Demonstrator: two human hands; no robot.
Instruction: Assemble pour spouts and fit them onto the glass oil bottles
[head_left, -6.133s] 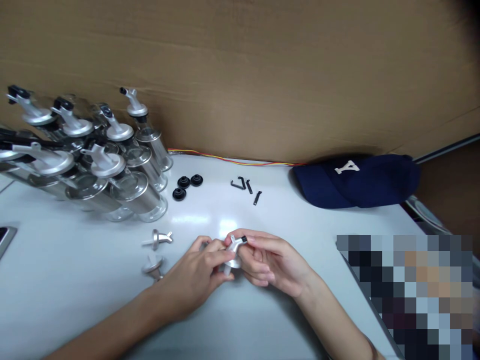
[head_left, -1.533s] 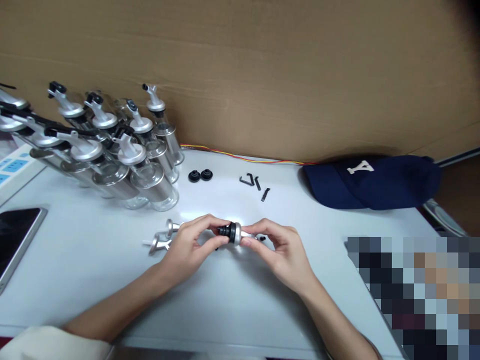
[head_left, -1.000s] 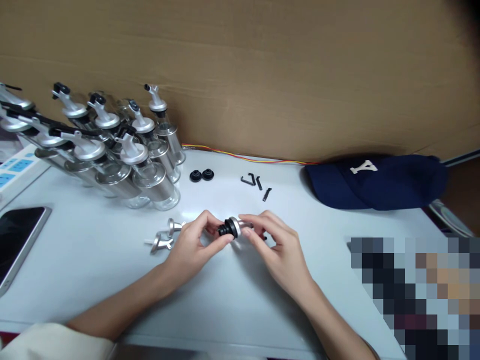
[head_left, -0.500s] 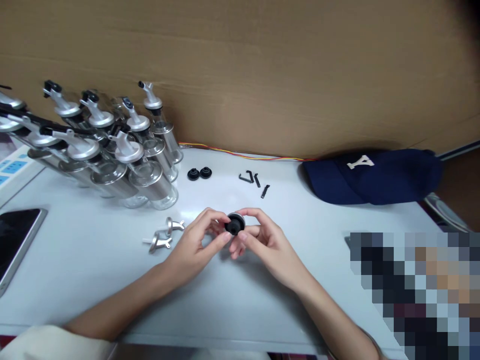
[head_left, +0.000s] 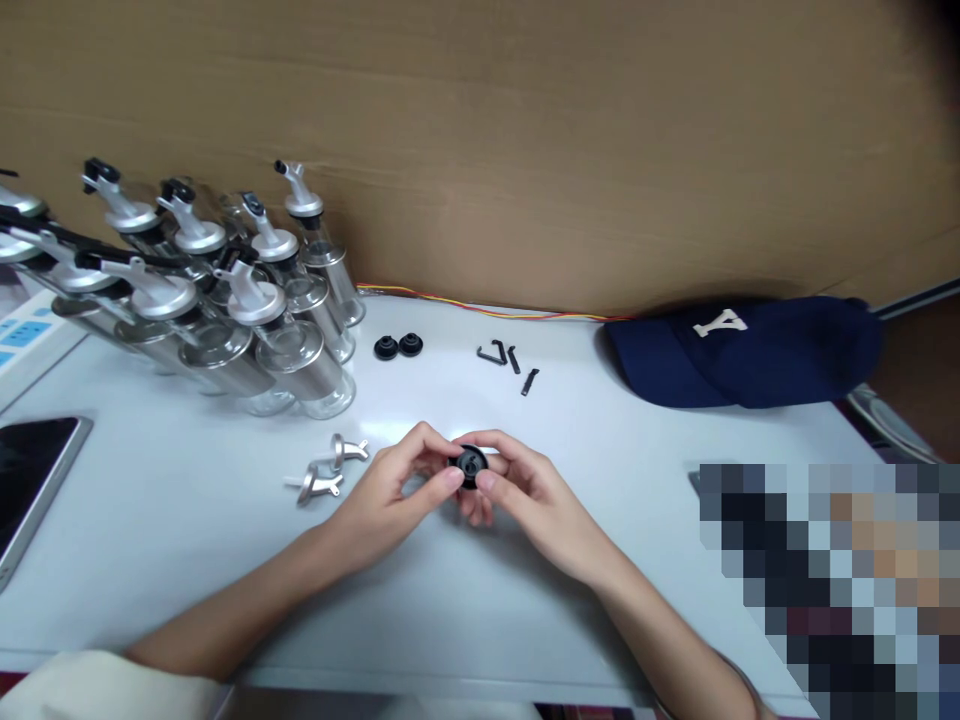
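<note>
Between my left hand (head_left: 405,485) and my right hand (head_left: 529,490) is a bottle pourer (head_left: 471,466), its round black stopper turned towards me. The thumbs and fingertips of both hands pinch its rim from either side, and the fingers hide its far side. Left of my left hand lie two silver pour spouts (head_left: 349,452) with pale tubes. Beyond the hands, two loose black stoppers (head_left: 386,347) sit side by side. Several small black flaps (head_left: 530,382) lie further right.
Several glass oil bottles (head_left: 304,365) with silver pourers crowd the back left. A phone (head_left: 37,480) lies at the left edge. A navy cap (head_left: 742,360) rests at the back right, below a cardboard wall (head_left: 525,150). Red and yellow wires (head_left: 480,310) run along the back.
Both hands have tilted the pourer, so the stopper's hollow end now faces me more directly. It has shifted slightly towards me, and its silver rim no longer shows.
</note>
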